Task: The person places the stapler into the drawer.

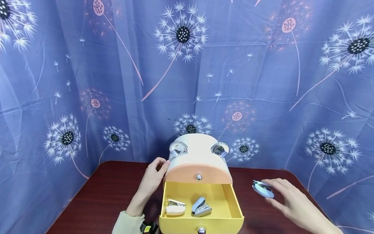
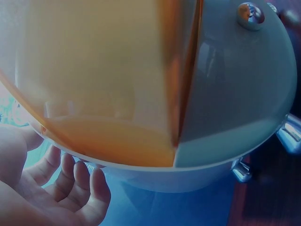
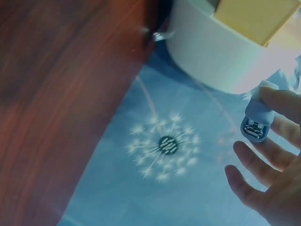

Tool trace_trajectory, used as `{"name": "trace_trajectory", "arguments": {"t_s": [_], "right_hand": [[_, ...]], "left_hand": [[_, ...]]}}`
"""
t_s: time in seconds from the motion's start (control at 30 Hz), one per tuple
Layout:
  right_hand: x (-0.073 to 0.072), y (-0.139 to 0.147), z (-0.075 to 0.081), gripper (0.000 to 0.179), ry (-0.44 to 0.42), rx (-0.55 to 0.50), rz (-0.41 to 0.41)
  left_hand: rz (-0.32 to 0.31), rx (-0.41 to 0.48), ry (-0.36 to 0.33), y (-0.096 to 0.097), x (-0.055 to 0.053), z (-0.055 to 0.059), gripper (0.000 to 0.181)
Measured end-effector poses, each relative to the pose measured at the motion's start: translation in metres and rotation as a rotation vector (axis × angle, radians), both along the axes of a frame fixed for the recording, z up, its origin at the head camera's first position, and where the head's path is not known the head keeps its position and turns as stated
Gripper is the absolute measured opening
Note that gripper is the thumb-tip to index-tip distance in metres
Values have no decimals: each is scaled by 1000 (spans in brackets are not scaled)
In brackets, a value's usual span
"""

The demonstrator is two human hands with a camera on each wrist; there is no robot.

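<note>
My right hand [image 1: 292, 201] pinches a small light-blue mini stapler [image 1: 263, 189] between thumb and fingers, above the table right of the cabinet. In the right wrist view, the stapler [image 3: 257, 113] has its metal end showing. My left hand [image 1: 153, 178] rests against the left side of a small white storage cabinet [image 1: 200, 148]. Its fingers [image 2: 80, 181] lie loosely bent by the cabinet's wall. The cabinet's yellow lower drawer [image 1: 201, 224] is pulled out. Inside it lie a white mini stapler [image 1: 175, 208] on the left and a grey-blue mini stapler [image 1: 201, 207] near the middle.
Above the yellow drawer, a closed peach drawer [image 1: 187, 174] has a round silver knob [image 1: 199, 177]. Two shiny round eye-like parts [image 1: 179, 148] stick out on the cabinet's top. A dark red-brown table [image 1: 117, 185] lies beneath, and a blue dandelion-print curtain [image 1: 163, 81] hangs behind.
</note>
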State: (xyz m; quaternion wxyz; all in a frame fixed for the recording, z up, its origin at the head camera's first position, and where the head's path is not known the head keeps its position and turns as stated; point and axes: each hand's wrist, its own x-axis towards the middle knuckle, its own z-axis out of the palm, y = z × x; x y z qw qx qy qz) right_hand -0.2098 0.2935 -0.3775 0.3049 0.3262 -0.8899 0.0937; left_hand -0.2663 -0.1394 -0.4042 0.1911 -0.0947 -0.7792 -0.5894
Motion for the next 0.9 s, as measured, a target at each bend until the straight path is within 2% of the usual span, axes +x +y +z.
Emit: {"name": "trace_trajectory", "arguments": {"t_s": [0.17, 0.33, 0.6, 0.9], "right_hand": [[7, -20, 8, 60, -49, -35, -79], [14, -41, 13, 53, -112, -106, -119], [21, -73, 23, 47, -122, -163, -107], [22, -97, 19, 45, -173, -153, -96]], "left_hand": [[3, 9, -11, -1, 0, 0, 23], [1, 6, -17, 0, 1, 0, 21], [4, -5, 0, -1, -1, 2, 24], [-5, -2, -9, 0, -1, 1, 22]]}}
